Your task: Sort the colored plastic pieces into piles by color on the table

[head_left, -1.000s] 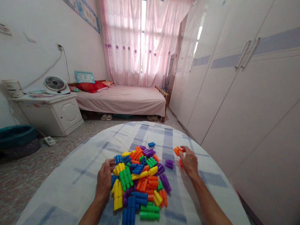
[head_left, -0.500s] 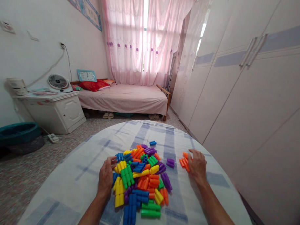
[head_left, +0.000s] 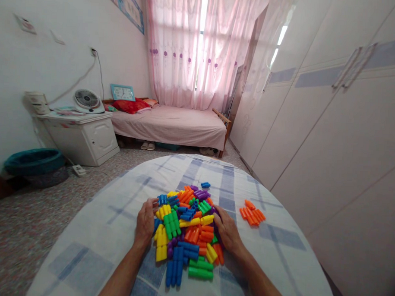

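Note:
A heap of bullet-shaped plastic building blocks in several colours lies on the table, with green blocks (head_left: 172, 224), yellow blocks (head_left: 161, 244) and blue blocks (head_left: 175, 266) at its near left. My left hand (head_left: 145, 224) rests along the heap's left side, fingers loosely extended by the blue blocks at the upper left. Against the right side lies my right hand (head_left: 227, 230), fingers stretched forward over purple blocks that it partly hides. Neither hand visibly grips a block. Apart from the heap, at the right, sits a small group of orange blocks (head_left: 252, 215).
A checked cloth covers the round table (head_left: 116, 240). One blue block (head_left: 205, 185) lies beyond the heap. Farther off are a bed (head_left: 172, 123), a white cabinet (head_left: 100, 140) with a fan (head_left: 87, 100), a bin (head_left: 35, 164) and a wardrobe (head_left: 315, 126) along the right.
My right hand has left the orange blocks and moved left to the heap's right side, over the purple blocks. My left hand stays beside the heap. The view has shifted slightly.

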`<action>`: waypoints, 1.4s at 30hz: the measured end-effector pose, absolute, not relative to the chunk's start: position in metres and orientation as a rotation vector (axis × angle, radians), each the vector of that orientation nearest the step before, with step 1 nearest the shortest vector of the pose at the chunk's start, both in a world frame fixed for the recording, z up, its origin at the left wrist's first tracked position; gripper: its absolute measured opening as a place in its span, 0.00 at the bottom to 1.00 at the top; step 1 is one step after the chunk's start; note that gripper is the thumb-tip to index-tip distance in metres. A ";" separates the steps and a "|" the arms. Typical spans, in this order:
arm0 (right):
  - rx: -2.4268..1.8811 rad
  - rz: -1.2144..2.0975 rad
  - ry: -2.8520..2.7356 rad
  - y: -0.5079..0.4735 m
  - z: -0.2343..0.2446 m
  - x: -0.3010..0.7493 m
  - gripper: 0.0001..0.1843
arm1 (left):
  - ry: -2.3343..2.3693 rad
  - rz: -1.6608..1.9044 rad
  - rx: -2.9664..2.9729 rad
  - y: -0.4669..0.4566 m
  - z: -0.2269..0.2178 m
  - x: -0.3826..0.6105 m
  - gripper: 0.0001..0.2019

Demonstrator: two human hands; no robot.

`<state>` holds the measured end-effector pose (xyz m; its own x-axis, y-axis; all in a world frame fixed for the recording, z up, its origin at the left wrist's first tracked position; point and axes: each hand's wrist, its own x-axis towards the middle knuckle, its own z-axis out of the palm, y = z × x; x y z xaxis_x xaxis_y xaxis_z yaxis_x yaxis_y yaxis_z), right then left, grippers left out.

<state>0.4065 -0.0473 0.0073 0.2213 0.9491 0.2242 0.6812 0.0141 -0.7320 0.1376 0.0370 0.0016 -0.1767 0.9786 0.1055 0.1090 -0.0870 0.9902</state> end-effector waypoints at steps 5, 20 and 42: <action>-1.865 0.373 -1.388 -0.025 0.023 0.409 0.22 | 1.383 1.380 1.267 0.037 0.003 0.139 0.31; -1.882 0.381 -1.336 -0.002 0.019 0.436 0.15 | 1.385 1.380 1.284 0.037 0.002 0.139 0.30; -1.980 -0.094 -1.566 -0.042 0.033 0.495 0.11 | 1.377 1.375 1.264 0.037 0.001 0.138 0.31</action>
